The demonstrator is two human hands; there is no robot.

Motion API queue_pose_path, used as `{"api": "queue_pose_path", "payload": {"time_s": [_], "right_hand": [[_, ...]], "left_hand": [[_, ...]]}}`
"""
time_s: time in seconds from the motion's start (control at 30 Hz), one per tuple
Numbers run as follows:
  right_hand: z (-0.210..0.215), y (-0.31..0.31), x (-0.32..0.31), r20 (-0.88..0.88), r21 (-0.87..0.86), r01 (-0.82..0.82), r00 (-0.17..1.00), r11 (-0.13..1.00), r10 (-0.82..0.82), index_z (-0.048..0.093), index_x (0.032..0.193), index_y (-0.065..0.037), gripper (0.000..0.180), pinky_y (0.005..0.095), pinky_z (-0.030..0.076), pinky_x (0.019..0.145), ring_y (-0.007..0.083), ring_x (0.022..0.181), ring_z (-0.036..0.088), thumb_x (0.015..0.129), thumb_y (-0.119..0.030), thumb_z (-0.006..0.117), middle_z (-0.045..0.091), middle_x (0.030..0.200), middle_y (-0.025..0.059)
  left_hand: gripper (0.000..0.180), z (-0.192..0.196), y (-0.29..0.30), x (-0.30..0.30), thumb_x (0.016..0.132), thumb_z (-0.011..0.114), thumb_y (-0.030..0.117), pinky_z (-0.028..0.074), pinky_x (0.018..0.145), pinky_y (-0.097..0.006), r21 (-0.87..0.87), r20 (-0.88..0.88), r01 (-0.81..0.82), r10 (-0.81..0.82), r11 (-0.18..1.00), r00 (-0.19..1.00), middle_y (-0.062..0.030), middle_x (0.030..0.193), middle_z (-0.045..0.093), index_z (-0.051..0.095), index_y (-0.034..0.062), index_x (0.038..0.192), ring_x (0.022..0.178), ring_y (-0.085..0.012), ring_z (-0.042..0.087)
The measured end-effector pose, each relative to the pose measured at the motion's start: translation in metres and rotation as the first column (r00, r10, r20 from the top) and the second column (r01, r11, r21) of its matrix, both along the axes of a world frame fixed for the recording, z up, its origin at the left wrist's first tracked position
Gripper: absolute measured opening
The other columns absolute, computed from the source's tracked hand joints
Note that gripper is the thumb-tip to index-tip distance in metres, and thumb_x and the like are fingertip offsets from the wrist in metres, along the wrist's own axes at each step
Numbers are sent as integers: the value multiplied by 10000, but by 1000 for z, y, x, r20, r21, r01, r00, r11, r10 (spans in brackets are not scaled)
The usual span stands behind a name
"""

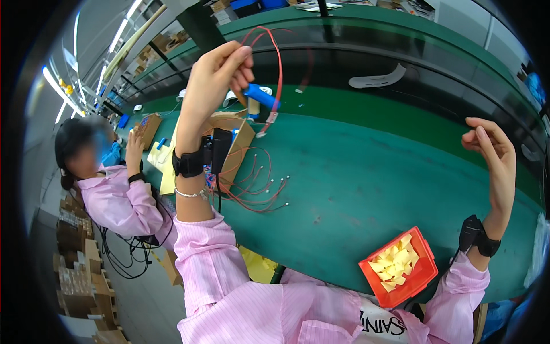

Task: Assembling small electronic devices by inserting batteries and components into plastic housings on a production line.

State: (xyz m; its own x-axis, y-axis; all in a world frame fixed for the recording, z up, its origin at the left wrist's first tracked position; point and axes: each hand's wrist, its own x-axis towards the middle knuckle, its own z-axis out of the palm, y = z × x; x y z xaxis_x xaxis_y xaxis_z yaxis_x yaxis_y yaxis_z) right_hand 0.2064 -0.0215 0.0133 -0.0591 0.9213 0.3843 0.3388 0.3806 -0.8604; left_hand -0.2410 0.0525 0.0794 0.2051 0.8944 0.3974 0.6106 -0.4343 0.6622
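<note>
My left hand (220,71) is raised over the bench, its thumb and fingertips pinched on a wired blue cylinder (262,97), which looks like a battery cell. Its red wire (279,63) arcs above the fingers and hangs down to a small white connector (262,135). Below that hand, an open cardboard box (243,140) holds more blue pieces; their red leads (252,203) spill onto the green bench. Far off to the right, my right hand (494,146) is lifted with thumb and fingers curled together. Whatever it holds, if anything, does not show.
A red bin (428,275) of small yellow paper pieces stands at the near bench edge. Yellow sheets (166,166) lie left of the box. A co-worker in pink (117,198) sits at the left. A curved white piece (378,79) lies along the dark back panel.
</note>
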Motion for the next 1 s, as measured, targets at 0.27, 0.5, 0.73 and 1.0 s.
{"api": "queue_pose_path", "payload": {"time_s": [0.27,0.5,0.73,1.0], "right_hand": [[3,-1,-5,-97,14,-66,993,998,67,679,1108,9,266,268,498,838,116,852,639,979,-193,562,684,874,57],[3,1,4,-90,10,-71,993,997,71,676,1114,9,272,265,509,829,122,854,646,980,-197,560,689,884,60],[0,4,4,-71,5,-91,993,996,91,679,1115,2,278,265,515,835,120,867,655,979,-214,568,694,892,63],[-2,4,-6,-119,-31,-138,984,990,134,678,1103,8,258,274,524,836,120,863,649,974,-193,582,689,901,69]], "left_hand": [[279,-100,0,90,1015,493,185,515,708,-246,-143,141,241,-221,960,965,-73,809,660,608,-24,871,746,-111,637],[198,-162,-67,84,873,586,30,522,852,-371,-250,-227,439,-493,863,840,-148,1053,666,680,12,1046,954,-313,652],[305,-138,-48,63,882,487,28,517,896,-363,-347,-157,326,-397,880,904,-154,1151,671,682,49,1115,1032,-301,655],[476,-193,-3,122,918,634,408,513,628,-340,-390,-475,-147,-62,909,878,-167,791,673,595,-66,940,673,-219,656]]}}
